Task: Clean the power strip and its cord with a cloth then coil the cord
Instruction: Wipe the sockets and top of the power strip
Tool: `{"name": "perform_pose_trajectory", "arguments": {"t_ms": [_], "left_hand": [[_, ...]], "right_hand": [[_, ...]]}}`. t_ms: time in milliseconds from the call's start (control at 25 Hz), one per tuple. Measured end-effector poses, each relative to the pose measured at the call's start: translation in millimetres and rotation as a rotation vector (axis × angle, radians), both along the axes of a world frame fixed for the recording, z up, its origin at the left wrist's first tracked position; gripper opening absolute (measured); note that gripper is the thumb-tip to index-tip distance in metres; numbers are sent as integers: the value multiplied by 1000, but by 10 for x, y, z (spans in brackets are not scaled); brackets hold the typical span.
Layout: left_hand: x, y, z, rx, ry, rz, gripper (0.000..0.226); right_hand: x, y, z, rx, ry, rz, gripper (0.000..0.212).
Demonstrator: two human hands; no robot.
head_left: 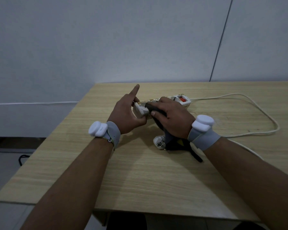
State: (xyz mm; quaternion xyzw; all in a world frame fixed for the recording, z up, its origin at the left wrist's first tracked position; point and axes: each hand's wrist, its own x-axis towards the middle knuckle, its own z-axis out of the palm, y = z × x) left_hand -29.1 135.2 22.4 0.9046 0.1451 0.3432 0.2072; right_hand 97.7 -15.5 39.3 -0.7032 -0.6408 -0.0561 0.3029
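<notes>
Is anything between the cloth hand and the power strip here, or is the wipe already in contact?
Nothing visible stands between them. The right hand presses the dark cloth onto the power strip, while the left hand grips the strip's near end. The plug lies on the table below the right wrist, clear of the wipe.

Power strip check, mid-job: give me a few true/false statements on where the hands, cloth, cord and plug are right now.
1. The left hand grips the near end of the power strip. True.
2. The right hand presses a dark cloth onto the strip. True.
3. The cord is already coiled neatly. False: it lies in a loose open loop on the table.
4. The strip's switch is green. False: it is orange-red.
5. The white plug lies on the table beside the cloth. True.
</notes>
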Motion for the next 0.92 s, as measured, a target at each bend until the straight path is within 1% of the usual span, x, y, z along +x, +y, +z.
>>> {"name": "perform_pose_trajectory", "arguments": {"t_ms": [120, 360, 520, 600, 720, 800, 920], "left_hand": [[-4, -2, 7, 13, 3, -22, 105], [-9, -10, -2, -15, 28, -37, 107], [17, -30, -4, -14, 1, -17, 102], [7, -28, -11, -15, 3, -24, 103], [-11, -21, -17, -32, 32, -40, 105], [-16, -4, -26, -29, 38, -31, 106], [-7, -2, -19, -28, 25, -35, 105]], "right_hand": [[-64, 47, -31, -64, -28, 31, 38], [-55, 8, 10, -103, -26, 182, 34], [-12, -13, 20, 17, 25, 102, 35], [-35, 6, 5, -12, -2, 88, 34], [-51, 10, 5, -77, -23, 152, 28], [-15, -9, 28, -59, 5, 161, 26], [-2, -51, -3, -30, 5, 141, 31]]}}
